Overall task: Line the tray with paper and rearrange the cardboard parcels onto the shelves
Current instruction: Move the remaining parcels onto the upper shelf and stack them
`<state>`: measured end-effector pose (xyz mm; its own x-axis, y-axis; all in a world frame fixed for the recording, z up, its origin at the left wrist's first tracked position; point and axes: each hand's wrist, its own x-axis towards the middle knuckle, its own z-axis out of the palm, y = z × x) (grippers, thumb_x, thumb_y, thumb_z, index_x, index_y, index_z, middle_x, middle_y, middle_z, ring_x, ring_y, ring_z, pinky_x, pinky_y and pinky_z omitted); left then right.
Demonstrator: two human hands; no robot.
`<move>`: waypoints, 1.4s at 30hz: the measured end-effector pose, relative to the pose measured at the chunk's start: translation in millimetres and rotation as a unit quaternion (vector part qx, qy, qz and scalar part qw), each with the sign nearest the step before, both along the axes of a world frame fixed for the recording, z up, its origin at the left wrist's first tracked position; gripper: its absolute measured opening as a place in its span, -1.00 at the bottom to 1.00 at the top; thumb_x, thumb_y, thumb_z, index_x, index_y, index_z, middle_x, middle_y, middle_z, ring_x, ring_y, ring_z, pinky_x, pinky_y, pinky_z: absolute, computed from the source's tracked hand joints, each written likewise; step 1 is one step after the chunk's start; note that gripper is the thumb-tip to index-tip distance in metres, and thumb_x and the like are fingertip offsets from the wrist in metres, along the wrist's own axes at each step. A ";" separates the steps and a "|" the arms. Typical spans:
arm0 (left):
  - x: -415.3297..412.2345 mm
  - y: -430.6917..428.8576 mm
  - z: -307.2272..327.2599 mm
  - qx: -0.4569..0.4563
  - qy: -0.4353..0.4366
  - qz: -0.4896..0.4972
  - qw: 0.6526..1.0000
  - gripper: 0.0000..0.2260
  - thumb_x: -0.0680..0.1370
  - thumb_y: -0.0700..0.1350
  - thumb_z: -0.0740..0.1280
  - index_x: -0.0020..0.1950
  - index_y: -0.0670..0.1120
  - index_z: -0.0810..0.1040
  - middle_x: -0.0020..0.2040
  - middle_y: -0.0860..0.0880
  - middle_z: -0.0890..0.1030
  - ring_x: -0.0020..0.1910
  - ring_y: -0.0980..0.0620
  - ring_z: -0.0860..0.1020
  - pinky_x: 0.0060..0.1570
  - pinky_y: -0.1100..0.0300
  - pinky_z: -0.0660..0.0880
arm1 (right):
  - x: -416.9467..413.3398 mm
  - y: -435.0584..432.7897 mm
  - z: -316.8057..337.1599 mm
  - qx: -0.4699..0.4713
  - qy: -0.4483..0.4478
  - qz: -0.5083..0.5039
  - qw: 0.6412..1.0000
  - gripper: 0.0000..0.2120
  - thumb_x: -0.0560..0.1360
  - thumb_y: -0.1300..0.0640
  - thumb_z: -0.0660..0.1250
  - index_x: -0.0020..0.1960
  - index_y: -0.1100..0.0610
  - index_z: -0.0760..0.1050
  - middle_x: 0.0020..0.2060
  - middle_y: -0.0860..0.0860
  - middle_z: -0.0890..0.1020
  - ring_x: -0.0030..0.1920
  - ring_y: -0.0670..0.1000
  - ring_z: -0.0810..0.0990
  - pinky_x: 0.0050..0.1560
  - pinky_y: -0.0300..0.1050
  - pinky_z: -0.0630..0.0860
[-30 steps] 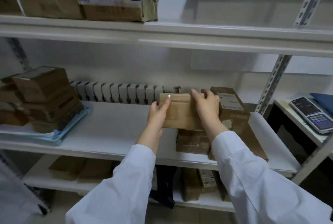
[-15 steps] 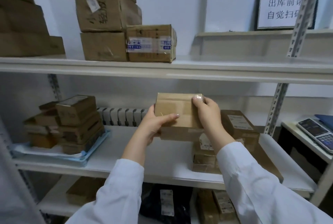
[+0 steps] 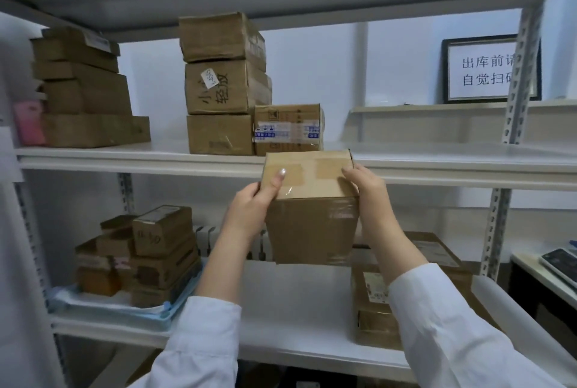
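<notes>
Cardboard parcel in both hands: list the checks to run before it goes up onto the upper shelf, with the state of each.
1. Left hand grip on the cardboard parcel: thumb on top, hand against the left side. Ok.
2. Right hand grip: fingers curled over the top right edge. Ok.
3. Bare space on the upper shelf, right of the blue-taped box: ok.
4. Parcel's underside above the shelf's front edge: not ok, it hangs well below.
5. Tape on the parcel's top flaps lying flat: ok.
6. Depth of the bare space against the parcel: cannot tell.
</notes>
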<state>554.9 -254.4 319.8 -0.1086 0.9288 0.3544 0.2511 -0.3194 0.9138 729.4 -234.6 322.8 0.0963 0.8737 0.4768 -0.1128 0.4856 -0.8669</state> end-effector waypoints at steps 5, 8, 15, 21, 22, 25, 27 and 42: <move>-1.5 -4.5 19.4 0.090 -0.023 0.056 0.994 -0.62 0.48 0.29 0.22 0.01 0.02 0.58 -0.09 0.15 0.62 -0.02 0.14 0.54 -0.09 0.19 0.45 | -7.9 -12.7 25.9 0.050 0.015 0.041 0.998 -0.69 0.38 0.06 0.20 0.04 0.09 0.57 -0.20 -0.03 0.63 -0.17 -0.03 0.56 -0.20 -0.18 0.45; -5.1 -10.7 34.5 0.156 -0.039 0.107 0.981 -0.52 0.49 0.29 0.16 0.04 -0.06 0.60 -0.08 0.06 0.63 -0.03 0.07 0.54 -0.11 0.16 0.45 | -12.5 -20.8 41.9 0.075 0.037 0.035 0.996 -0.80 0.49 0.16 0.22 0.02 0.13 0.59 -0.22 0.00 0.64 -0.19 -0.01 0.56 -0.24 -0.20 0.46; -5.2 -25.0 63.7 0.271 -0.056 0.175 0.945 -0.66 0.57 0.14 0.10 -0.27 0.02 0.50 -0.33 0.08 0.53 -0.28 0.18 0.46 -0.30 0.24 0.35 | -24.8 -31.6 73.9 0.150 0.075 0.038 0.985 -0.78 0.55 0.22 0.24 0.12 0.15 0.61 -0.11 0.00 0.68 -0.14 -0.06 0.62 -0.14 -0.27 0.52; -6.9 -23.4 82.7 0.351 -0.083 0.182 0.915 -0.66 0.58 0.11 0.07 -0.18 -0.04 0.50 -0.36 0.14 0.48 -0.32 0.20 0.46 -0.28 0.29 0.34 | -29.2 -33.7 99.5 0.218 0.100 0.113 0.964 -0.68 0.57 0.30 0.17 0.30 0.24 0.49 0.00 0.02 0.65 -0.08 -0.12 0.63 -0.16 -0.34 0.52; -6.9 -22.6 86.1 0.366 -0.089 0.183 0.908 -0.66 0.57 0.12 0.07 -0.14 -0.05 0.51 -0.37 0.15 0.48 -0.32 0.22 0.46 -0.26 0.29 0.35 | -28.8 -32.1 103.0 0.230 0.099 0.123 0.960 -0.66 0.57 0.29 0.17 0.32 0.23 0.47 0.02 0.02 0.65 -0.05 -0.11 0.63 -0.14 -0.32 0.53; -6.6 -18.9 99.4 0.398 -0.091 0.171 0.896 -0.74 0.53 0.20 0.03 -0.06 0.19 0.49 -0.27 0.26 0.55 -0.20 0.33 0.51 -0.08 0.25 0.47 | -26.6 -27.6 114.5 0.267 0.094 0.140 0.949 -0.62 0.56 0.25 0.18 0.37 0.21 0.42 0.08 0.01 0.63 0.05 -0.09 0.61 -0.03 -0.27 0.53; -7.0 -16.9 105.8 0.409 -0.082 0.129 0.900 -0.70 0.49 0.28 0.04 0.07 0.26 0.47 -0.20 0.37 0.55 -0.11 0.34 0.52 0.01 0.27 0.49 | -26.3 -24.7 116.9 0.285 0.085 0.140 0.945 -0.62 0.60 0.26 0.12 0.41 0.19 0.36 0.17 0.02 0.60 0.14 -0.08 0.57 0.05 -0.26 0.52; 2.7 62.0 119.2 0.259 -0.053 -0.030 0.964 -0.66 0.52 -0.01 0.34 0.28 0.09 0.39 0.19 0.03 0.53 0.28 -0.04 0.48 0.30 0.05 0.41 | -4.4 58.6 116.1 0.231 0.053 0.074 0.969 -0.53 0.61 0.27 0.13 0.48 -0.01 0.22 0.44 0.00 0.36 0.42 0.02 0.36 0.41 0.15 0.32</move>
<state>557.6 -192.3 439.0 -0.1216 0.6364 0.7617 0.1328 -0.7500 0.6479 725.0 -176.0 438.8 0.0560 0.5774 0.8145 -0.2872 0.7906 -0.5407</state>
